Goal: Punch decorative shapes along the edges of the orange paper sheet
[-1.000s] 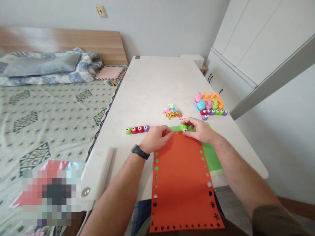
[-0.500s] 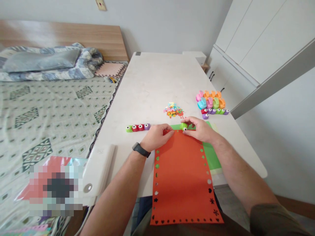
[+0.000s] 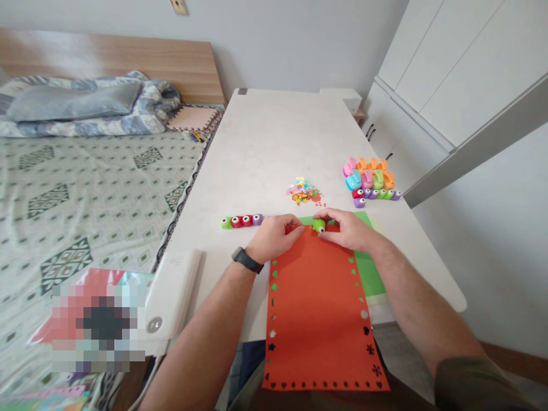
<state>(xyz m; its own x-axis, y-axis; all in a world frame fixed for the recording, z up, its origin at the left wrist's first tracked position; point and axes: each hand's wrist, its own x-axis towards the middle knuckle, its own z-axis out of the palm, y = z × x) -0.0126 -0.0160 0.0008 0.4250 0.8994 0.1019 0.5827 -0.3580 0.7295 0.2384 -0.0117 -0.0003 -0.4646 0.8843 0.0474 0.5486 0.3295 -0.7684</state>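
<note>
An orange sheet of paper (image 3: pixel 319 302) with shapes punched along its edges lies over the table's front edge, its near end over my lap. My left hand (image 3: pixel 280 235) pinches the far left part of the sheet between thumb and fingers. In my right hand (image 3: pixel 345 228) is a small green craft punch (image 3: pixel 319 226), gripped between thumb and fingers at the sheet's far edge. Green paper (image 3: pixel 370 274) shows beneath the orange sheet on the right. Beyond my hands is a pile of small colourful paper cutouts (image 3: pixel 305 191).
A row of small craft punches (image 3: pixel 241 221) stands left of my left hand. Several larger punches (image 3: pixel 368 174) are grouped at the right. A white device (image 3: pixel 173 297) sits at the table's left front edge, beside a bed (image 3: pixel 107 188). White cabinets (image 3: pixel 449 74) stand at the right.
My right hand and the green punch have shifted slightly toward the left and nearer, further over the orange sheet's far edge. My left hand keeps its pinch. The view has moved slightly.
</note>
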